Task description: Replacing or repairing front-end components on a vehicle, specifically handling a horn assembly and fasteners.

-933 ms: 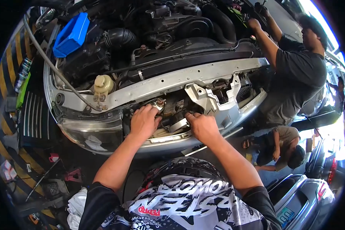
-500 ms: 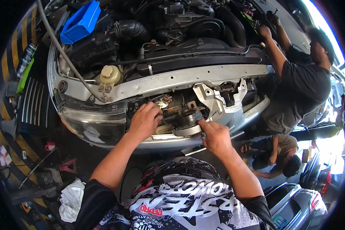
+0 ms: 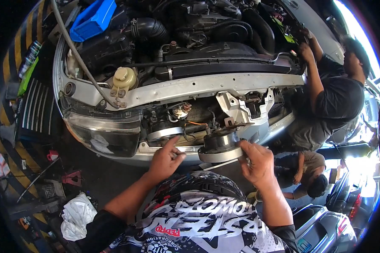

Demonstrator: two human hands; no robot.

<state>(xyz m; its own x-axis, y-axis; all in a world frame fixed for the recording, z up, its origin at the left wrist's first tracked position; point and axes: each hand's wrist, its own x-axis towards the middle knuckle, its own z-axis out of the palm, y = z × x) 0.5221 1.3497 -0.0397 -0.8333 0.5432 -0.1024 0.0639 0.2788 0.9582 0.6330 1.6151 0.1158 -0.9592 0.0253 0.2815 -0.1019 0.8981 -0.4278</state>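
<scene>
Silver-rimmed disc horn [image 3: 221,142] now sits further out, over the front bumper's [image 3: 150,159] upper edge, pinched in my right hand [image 3: 257,159]; looks freed. My left hand [image 3: 165,161], now backed off, is empty, near a second silver-rimmed disc [image 3: 164,134].

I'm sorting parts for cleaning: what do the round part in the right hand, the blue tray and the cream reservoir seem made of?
Round part: probably metal; glossy black body with sharp highlights, satin silver rim.
Blue tray: likely moulded plastic, judging by its smooth, evenly coloured walls.
Cream reservoir: seemingly plastic, dull and yellowed.
</scene>
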